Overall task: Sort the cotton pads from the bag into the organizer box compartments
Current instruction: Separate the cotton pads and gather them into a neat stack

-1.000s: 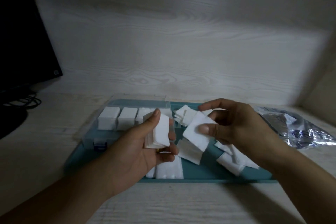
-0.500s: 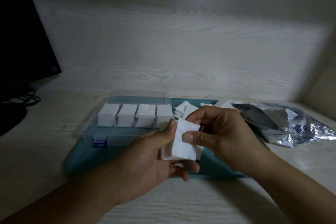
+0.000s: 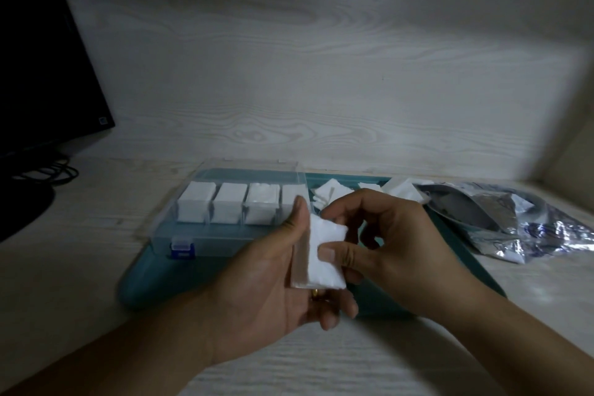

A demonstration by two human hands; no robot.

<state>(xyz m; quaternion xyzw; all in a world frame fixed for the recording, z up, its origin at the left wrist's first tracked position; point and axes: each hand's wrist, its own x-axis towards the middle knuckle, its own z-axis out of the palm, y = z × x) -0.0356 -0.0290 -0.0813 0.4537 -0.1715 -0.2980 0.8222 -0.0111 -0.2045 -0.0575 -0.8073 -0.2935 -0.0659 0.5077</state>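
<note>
A stack of white square cotton pads (image 3: 326,255) sits upright in my left hand (image 3: 273,270), thumb along its left edge. My right hand (image 3: 392,244) presses its thumb on the front pad and curls its fingers behind the stack. Behind my hands stands the clear organizer box (image 3: 205,235) with a blue latch; its back row of compartments holds white pad stacks (image 3: 228,207). Loose pads (image 3: 331,199) lie on the teal tray (image 3: 138,280) to the box's right. The silver foil bag (image 3: 501,225) lies open at the right.
A dark monitor (image 3: 38,74) and black cables (image 3: 48,173) stand at the left. A pale wood-grain wall rises close behind the tray. The tray rests on a light wooden desk (image 3: 80,251), with a side wall at the far right.
My right hand brought its loose pad onto the stack in my left hand. Both hands have come together nearer to me, in front of the tray, and the view tilted.
</note>
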